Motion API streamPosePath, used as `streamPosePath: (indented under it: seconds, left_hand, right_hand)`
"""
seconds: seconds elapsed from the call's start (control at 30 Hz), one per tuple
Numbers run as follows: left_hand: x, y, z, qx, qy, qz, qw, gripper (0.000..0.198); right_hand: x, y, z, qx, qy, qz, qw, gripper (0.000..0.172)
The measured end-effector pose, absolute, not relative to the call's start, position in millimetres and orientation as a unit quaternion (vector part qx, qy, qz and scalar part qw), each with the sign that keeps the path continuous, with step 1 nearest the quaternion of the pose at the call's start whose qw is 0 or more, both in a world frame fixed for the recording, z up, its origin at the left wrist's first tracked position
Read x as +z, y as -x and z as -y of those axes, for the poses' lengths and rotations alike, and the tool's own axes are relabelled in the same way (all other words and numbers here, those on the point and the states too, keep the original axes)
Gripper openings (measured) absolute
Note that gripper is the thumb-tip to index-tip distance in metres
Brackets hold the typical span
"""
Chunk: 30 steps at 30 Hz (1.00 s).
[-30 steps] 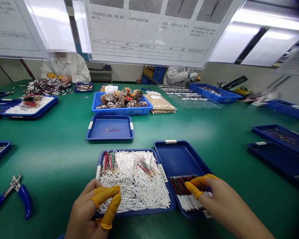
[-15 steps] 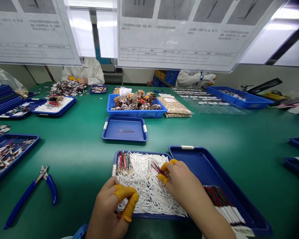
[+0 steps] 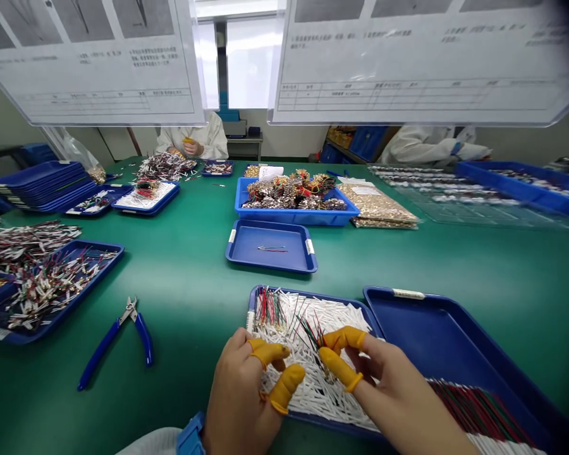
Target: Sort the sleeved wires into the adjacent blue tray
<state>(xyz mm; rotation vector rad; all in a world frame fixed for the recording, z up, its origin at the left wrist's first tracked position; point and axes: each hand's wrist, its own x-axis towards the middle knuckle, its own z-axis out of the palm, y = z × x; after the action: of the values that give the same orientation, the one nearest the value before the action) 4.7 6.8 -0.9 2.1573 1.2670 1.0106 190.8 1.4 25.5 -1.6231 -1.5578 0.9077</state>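
Observation:
My right hand (image 3: 384, 379), with yellow finger cots on thumb and finger, pinches a small bunch of thin red, green and black wires (image 3: 312, 333). The wires fan out up and to the left, over a blue tray (image 3: 329, 424) full of short white tubes (image 3: 308, 392). Left of that bunch is my left hand (image 3: 246, 385), its cot-covered thumb and index finger apart with nothing visible between them. More red and green wires (image 3: 269, 306) lie in the tray's far left corner. Finished-looking rows of wires with white ends (image 3: 478, 404) lie in the blue tray (image 3: 417, 316) at right.
Blue-handled cutters (image 3: 118, 338) lie at left, near a tray of mixed wire pieces (image 3: 61, 284). Ahead sits a shallow blue tray (image 3: 239, 253) with a few wires, then a blue bin (image 3: 284, 216) of metallic bundles. Two people in white work across the table. Printed sheets (image 3: 384, 69) hang overhead.
The view has swung left, shifting everything rightward. My left thumb and index finger have parted from a closed pinch. The wire bunch in my right hand now points more upward, nearer my left hand.

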Motion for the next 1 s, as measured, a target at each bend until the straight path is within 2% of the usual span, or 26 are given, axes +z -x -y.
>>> streamPosePath:
  seconds: [0.13, 0.23, 0.4, 0.53, 0.6, 0.67, 0.83, 0.9, 1.0]
  left_hand:
    - [4, -5, -9, 0.344, -0.758, -0.512, 0.211, 0.023]
    - [4, -5, -10, 0.340, -0.752, -0.528, 0.201, 0.021]
    - [4, -2, -12, 0.344, -0.722, -0.564, 0.207, 0.022]
    - [5, -1, -13, 0.341, -0.763, -0.490, 0.249, 0.032]
    - [4, -1, -14, 0.338, -0.785, -0.453, 0.256, 0.025]
    - [2, -2, -14, 0.331, -0.788, -0.456, 0.247, 0.015]
    - [1, -1, -16, 0.362, -0.760, -0.496, 0.215, 0.016]
    - [2, 0, -16, 0.385, -0.747, -0.504, 0.197, 0.016]
    - [3, 1, -15, 0.406, -0.735, -0.512, 0.181, 0.018]
  right_hand:
    - [24, -192, 2, 0.293, 0.625, 0.648, 0.322, 0.017]
    - [27, -194, 3, 0.247, 0.618, 0.669, 0.332, 0.015]
    - [28, -197, 8, 0.241, 0.606, 0.681, 0.334, 0.015]
    - [24, -198, 9, 0.246, 0.604, 0.689, 0.317, 0.019]
    - [21, -200, 7, 0.233, 0.613, 0.688, 0.312, 0.020]
    - [18, -204, 5, 0.179, 0.637, 0.682, 0.312, 0.022]
    - [7, -213, 1, -0.016, 0.681, 0.672, 0.291, 0.031]
    - [4, -209, 1, -0.041, 0.654, 0.699, 0.287, 0.031]
    - [-3, -193, 2, 0.002, 0.553, 0.795, 0.250, 0.024]
